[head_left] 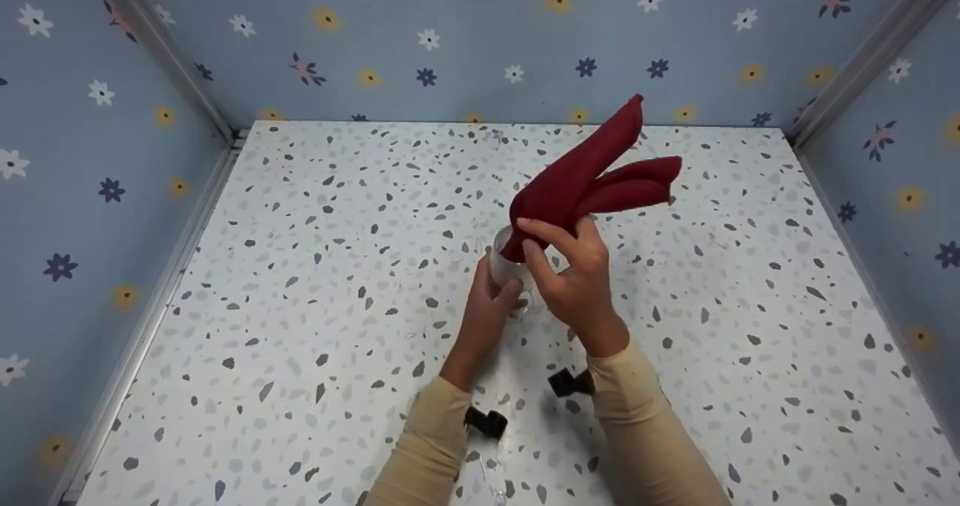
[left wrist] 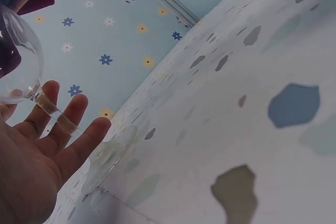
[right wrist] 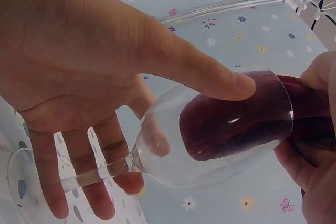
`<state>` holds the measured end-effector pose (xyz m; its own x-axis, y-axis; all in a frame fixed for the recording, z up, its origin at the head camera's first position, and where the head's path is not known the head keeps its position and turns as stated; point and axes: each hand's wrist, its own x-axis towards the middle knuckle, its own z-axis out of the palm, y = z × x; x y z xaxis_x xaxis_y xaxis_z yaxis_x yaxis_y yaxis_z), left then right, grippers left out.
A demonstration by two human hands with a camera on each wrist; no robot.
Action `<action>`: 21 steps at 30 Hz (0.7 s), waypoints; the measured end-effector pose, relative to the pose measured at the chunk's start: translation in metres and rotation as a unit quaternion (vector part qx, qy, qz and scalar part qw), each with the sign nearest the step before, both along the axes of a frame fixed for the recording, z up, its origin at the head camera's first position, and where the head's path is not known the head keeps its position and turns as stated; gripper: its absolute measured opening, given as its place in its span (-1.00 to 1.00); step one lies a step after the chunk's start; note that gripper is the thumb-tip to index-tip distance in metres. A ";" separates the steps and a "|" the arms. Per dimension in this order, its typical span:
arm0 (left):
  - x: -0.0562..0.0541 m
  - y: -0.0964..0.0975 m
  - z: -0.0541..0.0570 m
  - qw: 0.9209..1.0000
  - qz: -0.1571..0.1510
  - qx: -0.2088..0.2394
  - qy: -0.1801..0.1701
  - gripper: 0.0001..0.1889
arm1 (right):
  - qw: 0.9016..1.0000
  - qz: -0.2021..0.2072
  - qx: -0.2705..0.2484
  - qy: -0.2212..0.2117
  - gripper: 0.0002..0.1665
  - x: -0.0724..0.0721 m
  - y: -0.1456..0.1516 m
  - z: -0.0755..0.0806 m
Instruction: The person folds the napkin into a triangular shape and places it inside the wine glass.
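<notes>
A stemmed wine glass (right wrist: 173, 169) is held by my left hand (head_left: 487, 307), thumb on the bowl and the other fingers spread around the bowl's base and stem. A dark red folded cloth napkin (head_left: 555, 187) has its rounded lower end inside the bowl. The rest stands out past the rim and fans into several rolled points leaning to the far right. My right hand (head_left: 576, 277) pinches the napkin just above the rim between thumb and fingers. In the left wrist view, the glass's round foot (left wrist: 107, 156) shows close to the tabletop.
The white speckled tabletop (head_left: 322, 281) spreads out around both hands. Blue flowered panels (head_left: 480, 49) enclose it at the back and sides, joined by metal corner rails (head_left: 169, 56). Black camera mounts (head_left: 487, 422) stick out from both wrists.
</notes>
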<state>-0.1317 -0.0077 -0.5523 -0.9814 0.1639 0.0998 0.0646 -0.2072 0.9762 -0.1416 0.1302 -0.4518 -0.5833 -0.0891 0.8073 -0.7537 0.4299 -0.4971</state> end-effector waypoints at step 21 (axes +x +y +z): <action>-0.001 0.001 0.000 1.000 0.005 0.004 0.004 -0.01 | 1.000 0.002 0.000 -0.016 -0.73 0.000 -0.006 -0.014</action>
<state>-0.1324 -0.0070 -0.5527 -0.9821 0.1534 0.1095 0.0752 -0.2141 0.9739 -0.1413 0.1244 -0.4663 -0.6078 -0.0920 0.7888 -0.7397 0.4271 -0.5201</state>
